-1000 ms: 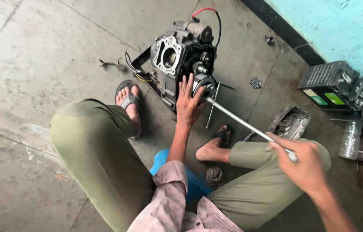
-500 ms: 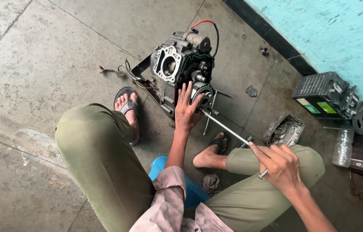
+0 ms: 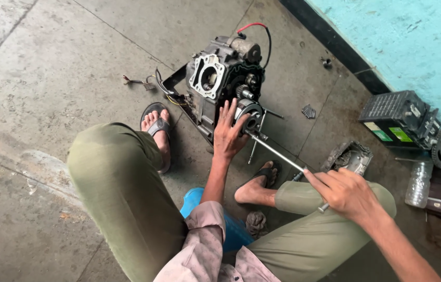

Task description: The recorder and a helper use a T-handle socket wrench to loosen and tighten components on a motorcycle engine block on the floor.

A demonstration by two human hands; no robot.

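Engine [image 3: 220,86] stands on the concrete floor [image 3: 48,68], far of the squatting person's knees. Left hand [image 3: 227,134] lies flat, fingers spread, bracing its clutch hub [image 3: 249,112]. Right hand [image 3: 347,194] is closed round a long wrench [image 3: 278,153] seated on the hub. Step judged: turning the hub fastener; it calls for a steady brace. Battery [image 3: 395,117] sits far right.

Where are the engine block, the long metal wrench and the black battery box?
engine block [image 3: 211,78], head view, on its pale gasket face.
long metal wrench [image 3: 275,152], head view, mid-shaft.
black battery box [image 3: 394,112], head view, on its ribbed top.
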